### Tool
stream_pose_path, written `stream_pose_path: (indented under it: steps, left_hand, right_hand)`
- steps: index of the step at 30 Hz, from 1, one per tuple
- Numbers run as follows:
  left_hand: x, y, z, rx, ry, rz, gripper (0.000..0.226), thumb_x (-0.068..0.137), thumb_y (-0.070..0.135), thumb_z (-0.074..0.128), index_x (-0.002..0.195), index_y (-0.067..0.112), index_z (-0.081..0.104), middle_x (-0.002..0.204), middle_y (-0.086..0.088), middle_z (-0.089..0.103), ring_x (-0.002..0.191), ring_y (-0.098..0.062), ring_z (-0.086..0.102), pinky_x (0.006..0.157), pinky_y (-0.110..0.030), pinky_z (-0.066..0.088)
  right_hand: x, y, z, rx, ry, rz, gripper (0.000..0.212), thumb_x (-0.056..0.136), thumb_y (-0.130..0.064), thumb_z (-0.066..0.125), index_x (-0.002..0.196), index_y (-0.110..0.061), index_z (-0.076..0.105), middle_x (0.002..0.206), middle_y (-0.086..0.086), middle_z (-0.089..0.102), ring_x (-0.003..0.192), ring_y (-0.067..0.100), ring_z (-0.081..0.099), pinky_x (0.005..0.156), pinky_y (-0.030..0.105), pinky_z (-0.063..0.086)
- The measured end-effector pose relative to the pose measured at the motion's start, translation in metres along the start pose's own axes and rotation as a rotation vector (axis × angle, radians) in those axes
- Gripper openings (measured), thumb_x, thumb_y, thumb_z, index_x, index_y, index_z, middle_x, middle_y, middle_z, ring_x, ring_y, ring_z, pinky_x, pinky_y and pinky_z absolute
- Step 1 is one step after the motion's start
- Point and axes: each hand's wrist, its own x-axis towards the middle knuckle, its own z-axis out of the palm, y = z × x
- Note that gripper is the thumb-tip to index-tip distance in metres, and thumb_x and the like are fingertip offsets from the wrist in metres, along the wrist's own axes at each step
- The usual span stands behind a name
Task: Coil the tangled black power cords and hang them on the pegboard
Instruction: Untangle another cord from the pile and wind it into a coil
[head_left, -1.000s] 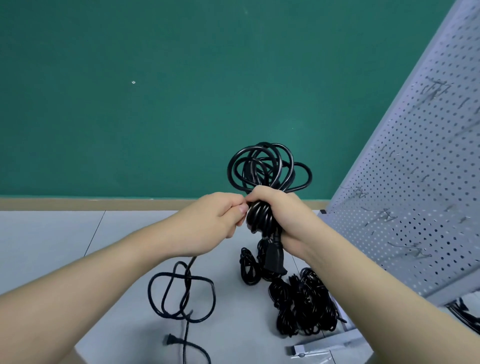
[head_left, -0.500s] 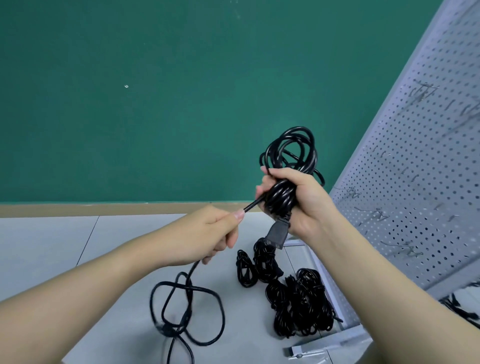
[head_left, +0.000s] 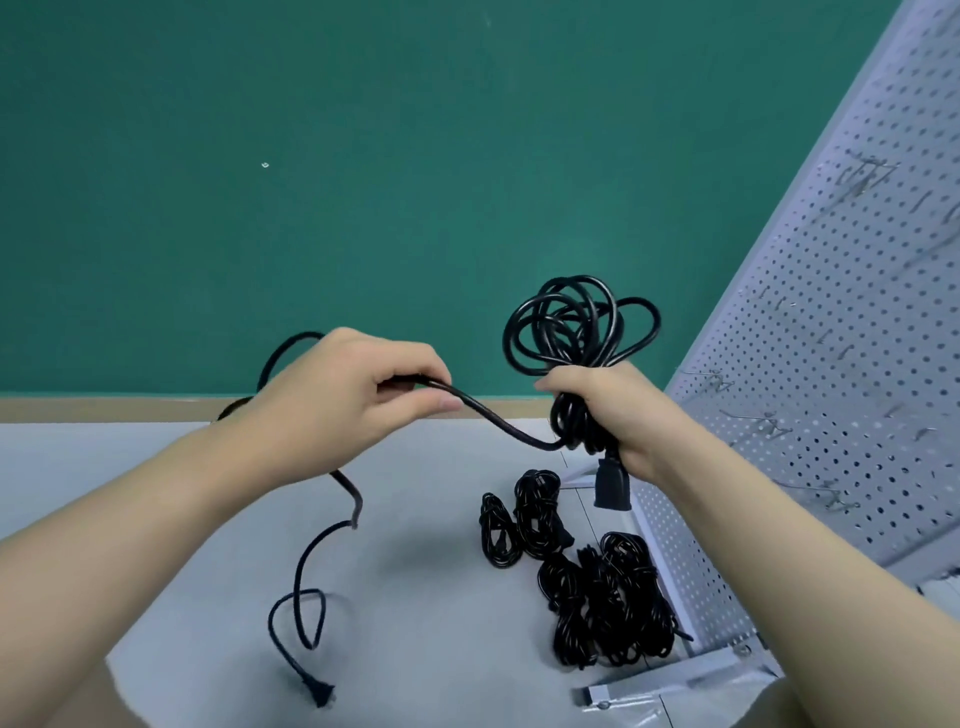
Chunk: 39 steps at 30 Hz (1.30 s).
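Note:
My right hand (head_left: 618, 415) grips a black power cord coil (head_left: 571, 325) around its middle, loops standing above the fist and the connector (head_left: 613, 483) hanging below. My left hand (head_left: 348, 405) pinches the free length of the same cord (head_left: 498, 423) a short way left of the coil. The loose tail (head_left: 306, 571) arcs behind my left hand and drops in curls to its plug (head_left: 322, 693), which hangs near the floor. The white pegboard (head_left: 841, 322) with metal hooks (head_left: 769, 423) leans at the right.
Several coiled black cords (head_left: 597, 597) lie bundled on the grey floor (head_left: 426, 519) beside the pegboard's foot (head_left: 675, 680). A green wall (head_left: 363, 182) with a tan baseboard rises behind.
My left hand has risen and pulled away to the left, drawing out the free cord. The loose loops have lifted off the floor. My right hand with the coil dropped slightly.

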Motion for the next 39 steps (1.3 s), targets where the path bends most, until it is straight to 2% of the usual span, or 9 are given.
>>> stream_pose_path:
  steps: [6, 10, 15, 20, 23, 26, 31, 36, 39]
  left_hand:
    - [0.004, 0.012, 0.004, 0.128, 0.075, 0.144, 0.014, 0.094, 0.045, 0.068, 0.095, 0.032, 0.073, 0.069, 0.008, 0.062, 0.061, -0.010, 0.046, 0.057, -0.026, 0.035]
    - [0.005, 0.010, 0.004, 0.114, -0.005, 0.045, 0.016, 0.095, 0.053, 0.063, 0.097, 0.042, 0.075, 0.079, 0.015, 0.064, 0.076, -0.008, 0.057, 0.066, -0.034, 0.046]
    - [0.009, 0.001, -0.007, 0.340, -0.159, -0.060, 0.014, 0.092, 0.055, 0.064, 0.096, 0.047, 0.075, 0.087, 0.017, 0.057, 0.089, -0.002, 0.053, 0.066, -0.025, 0.037]
    - [0.010, 0.006, 0.000, 0.423, -0.094, 0.081, 0.011, 0.093, 0.049, 0.067, 0.095, 0.041, 0.074, 0.083, 0.015, 0.053, 0.084, -0.002, 0.047, 0.063, -0.025, 0.037]
    - [0.012, 0.009, 0.003, 0.415, -0.090, 0.097, 0.011, 0.093, 0.047, 0.068, 0.097, 0.039, 0.075, 0.085, 0.014, 0.055, 0.086, -0.006, 0.050, 0.062, -0.029, 0.038]
    - [0.012, 0.004, 0.004, 0.371, -0.110, 0.052, 0.012, 0.094, 0.048, 0.067, 0.098, 0.039, 0.075, 0.087, 0.014, 0.057, 0.088, -0.004, 0.050, 0.071, -0.037, 0.048]
    - [0.012, -0.005, 0.004, 0.354, -0.121, 0.029, 0.012, 0.094, 0.049, 0.067, 0.098, 0.041, 0.075, 0.084, 0.017, 0.056, 0.085, -0.003, 0.044, 0.076, -0.041, 0.050]
    - [0.010, -0.009, 0.004, 0.342, -0.084, 0.094, 0.012, 0.093, 0.048, 0.068, 0.097, 0.039, 0.075, 0.083, 0.016, 0.055, 0.084, -0.004, 0.047, 0.069, -0.038, 0.049]
    - [0.010, -0.011, 0.003, 0.367, -0.093, 0.161, 0.015, 0.094, 0.048, 0.066, 0.097, 0.036, 0.076, 0.082, 0.016, 0.054, 0.081, -0.003, 0.044, 0.065, -0.032, 0.043]
  right_hand:
    - [-0.001, 0.006, 0.020, -0.204, -0.088, 0.060, 0.022, 0.076, -0.020, 0.075, 0.084, -0.019, 0.054, 0.062, 0.000, 0.043, 0.051, 0.016, 0.037, 0.047, 0.024, 0.030]
    - [-0.004, 0.008, 0.030, -0.287, -0.177, 0.058, 0.027, 0.064, -0.027, 0.072, 0.085, -0.024, 0.055, 0.071, 0.003, 0.046, 0.065, 0.020, 0.038, 0.062, 0.036, 0.032]
    - [-0.008, 0.013, 0.032, -0.313, -0.179, 0.109, 0.031, 0.077, -0.014, 0.064, 0.062, -0.021, 0.039, 0.055, -0.001, 0.039, 0.046, 0.016, 0.031, 0.047, 0.025, 0.025]
    - [-0.016, 0.013, 0.043, -0.405, -0.237, 0.146, 0.024, 0.076, -0.022, 0.065, 0.068, -0.022, 0.043, 0.065, 0.000, 0.039, 0.058, 0.018, 0.033, 0.058, 0.033, 0.027]
    - [-0.020, 0.014, 0.051, -0.388, -0.334, 0.140, 0.012, 0.081, -0.021, 0.061, 0.079, -0.022, 0.049, 0.076, 0.006, 0.044, 0.070, 0.022, 0.039, 0.068, 0.037, 0.032]
    - [-0.025, 0.013, 0.051, -0.335, -0.374, 0.218, 0.016, 0.088, -0.026, 0.064, 0.075, -0.022, 0.056, 0.063, -0.001, 0.054, 0.058, 0.017, 0.047, 0.060, 0.030, 0.036]
    - [-0.026, 0.011, 0.048, -0.102, -0.404, 0.251, 0.022, 0.063, -0.046, 0.067, 0.066, -0.025, 0.061, 0.081, 0.011, 0.056, 0.067, 0.024, 0.046, 0.058, 0.033, 0.034]
    - [-0.027, 0.014, 0.046, 0.012, -0.451, 0.215, 0.023, 0.054, -0.047, 0.070, 0.059, -0.026, 0.065, 0.071, 0.006, 0.055, 0.087, 0.032, 0.045, 0.061, 0.035, 0.036]
    - [-0.033, 0.008, 0.045, -0.044, -0.550, 0.217, 0.019, 0.061, -0.042, 0.077, 0.064, -0.025, 0.068, 0.068, 0.000, 0.060, 0.067, 0.022, 0.054, 0.058, 0.031, 0.038]
